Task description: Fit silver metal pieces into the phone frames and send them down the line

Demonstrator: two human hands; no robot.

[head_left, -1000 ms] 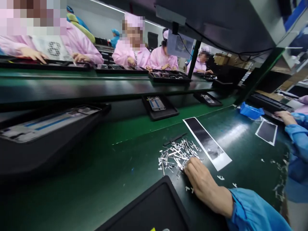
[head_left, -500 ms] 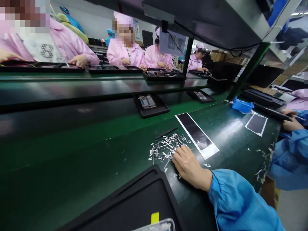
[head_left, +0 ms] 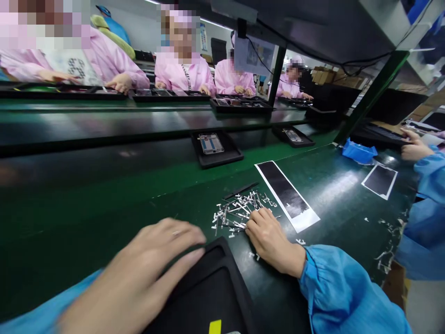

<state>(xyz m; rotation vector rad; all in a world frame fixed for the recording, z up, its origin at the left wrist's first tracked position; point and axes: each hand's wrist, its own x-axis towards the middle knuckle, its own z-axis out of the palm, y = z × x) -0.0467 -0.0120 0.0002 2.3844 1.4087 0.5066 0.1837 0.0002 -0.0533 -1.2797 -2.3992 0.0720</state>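
My left hand (head_left: 156, 260), slightly blurred, reaches over the black tray (head_left: 239, 283) at the bottom with its fingers stretched out and nothing in them. In that tray a yellow tab (head_left: 214, 326) and the edge of a pale part show. My right hand (head_left: 267, 236) rests at the near right side of a pile of thin strips with white ends (head_left: 236, 211), probably small flex cables. Its fingers are curled together and their tips are hidden, so what they pinch cannot be made out. Behind the pile lies a dark thin stick (head_left: 240, 190).
Right of the pile are a black-and-white adhesive sheet (head_left: 285, 190), a smaller sheet (head_left: 379, 181) and a blue box (head_left: 359, 150). Farther back, trays (head_left: 222, 160) hold phone frames. A co-worker's hand (head_left: 415, 146) is at right; people in pink work opposite. A shelf (head_left: 313, 28) hangs overhead.
My left hand has come into view from the lower left, over the black tray. My right hand stays at the pile. The co-worker's hand at right has risen.
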